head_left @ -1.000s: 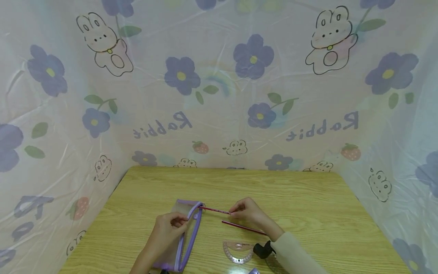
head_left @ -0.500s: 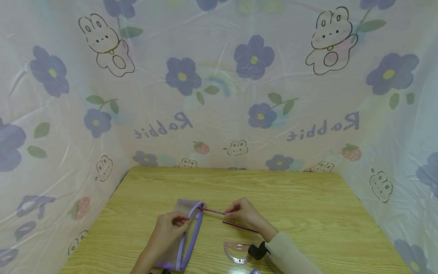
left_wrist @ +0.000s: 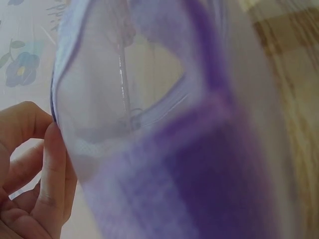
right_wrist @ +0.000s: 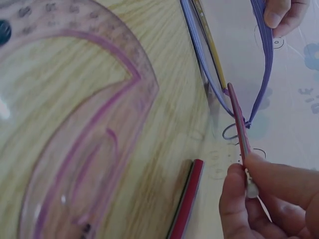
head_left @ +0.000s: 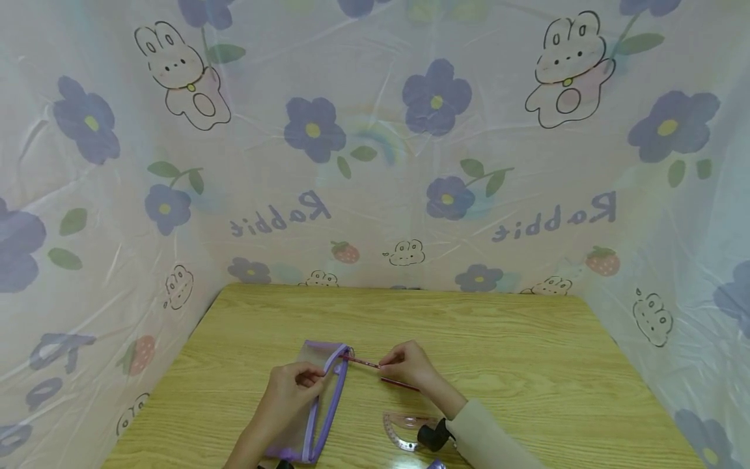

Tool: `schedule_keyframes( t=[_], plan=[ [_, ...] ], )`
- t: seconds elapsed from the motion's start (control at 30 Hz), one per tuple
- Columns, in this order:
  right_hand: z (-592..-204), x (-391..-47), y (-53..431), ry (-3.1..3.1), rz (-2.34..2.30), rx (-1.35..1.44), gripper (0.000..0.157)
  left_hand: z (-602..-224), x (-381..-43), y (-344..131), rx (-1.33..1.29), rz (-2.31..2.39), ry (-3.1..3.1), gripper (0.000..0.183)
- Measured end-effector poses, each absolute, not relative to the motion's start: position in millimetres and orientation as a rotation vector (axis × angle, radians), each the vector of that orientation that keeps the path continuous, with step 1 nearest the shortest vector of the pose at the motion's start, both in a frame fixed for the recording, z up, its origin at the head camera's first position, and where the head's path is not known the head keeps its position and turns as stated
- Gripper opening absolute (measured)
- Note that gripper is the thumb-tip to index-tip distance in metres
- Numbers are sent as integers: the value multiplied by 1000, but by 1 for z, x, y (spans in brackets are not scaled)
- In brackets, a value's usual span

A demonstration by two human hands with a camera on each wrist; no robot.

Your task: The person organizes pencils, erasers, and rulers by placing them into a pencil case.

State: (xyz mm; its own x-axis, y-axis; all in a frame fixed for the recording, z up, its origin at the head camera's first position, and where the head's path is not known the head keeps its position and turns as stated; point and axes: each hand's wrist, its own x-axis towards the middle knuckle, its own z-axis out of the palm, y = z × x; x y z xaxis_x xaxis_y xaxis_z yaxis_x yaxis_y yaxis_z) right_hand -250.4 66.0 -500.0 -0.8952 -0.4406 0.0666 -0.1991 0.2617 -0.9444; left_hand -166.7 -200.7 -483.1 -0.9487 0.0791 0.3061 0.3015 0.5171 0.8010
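Observation:
A see-through pencil case (head_left: 336, 391) with purple edging lies on the table, its zipped mouth spread apart. At the far part of that mouth, my left hand (head_left: 295, 384) pinches the zip edge between thumb and fingers; the left wrist view has the same hand (left_wrist: 37, 169) at the case's rim. My right hand (head_left: 410, 368) pinches a red pencil (head_left: 364, 361) near its pale end, and the pencil's other end is inside the case's mouth. Closer in the right wrist view, the pencil (right_wrist: 238, 117) slants past the zip's end, with a yellow stick (right_wrist: 212, 50) beyond it.
A second red pencil (head_left: 400, 383) lies on the table (head_left: 527, 352) just below the right hand. Nearer is a clear pinkish protractor (head_left: 401, 433), partly behind the black wrist camera (head_left: 433, 435). A purple object (head_left: 436, 464) shows at the bottom edge. Patterned curtains (head_left: 375, 163) enclose the table.
My right hand has moved left, sliding the red pencil further into the pencil case, so less of it shows. The left hand keeps its hold on the zip edge.

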Motion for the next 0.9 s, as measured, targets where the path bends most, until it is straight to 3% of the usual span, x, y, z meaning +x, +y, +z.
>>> schedule_keyframes(
  t=[0.9],
  plan=[
    [-498, -238, 44, 2392, -1692, -506, 3, -485, -169, -200, -296, -1402, -2526, 11]
  ],
)
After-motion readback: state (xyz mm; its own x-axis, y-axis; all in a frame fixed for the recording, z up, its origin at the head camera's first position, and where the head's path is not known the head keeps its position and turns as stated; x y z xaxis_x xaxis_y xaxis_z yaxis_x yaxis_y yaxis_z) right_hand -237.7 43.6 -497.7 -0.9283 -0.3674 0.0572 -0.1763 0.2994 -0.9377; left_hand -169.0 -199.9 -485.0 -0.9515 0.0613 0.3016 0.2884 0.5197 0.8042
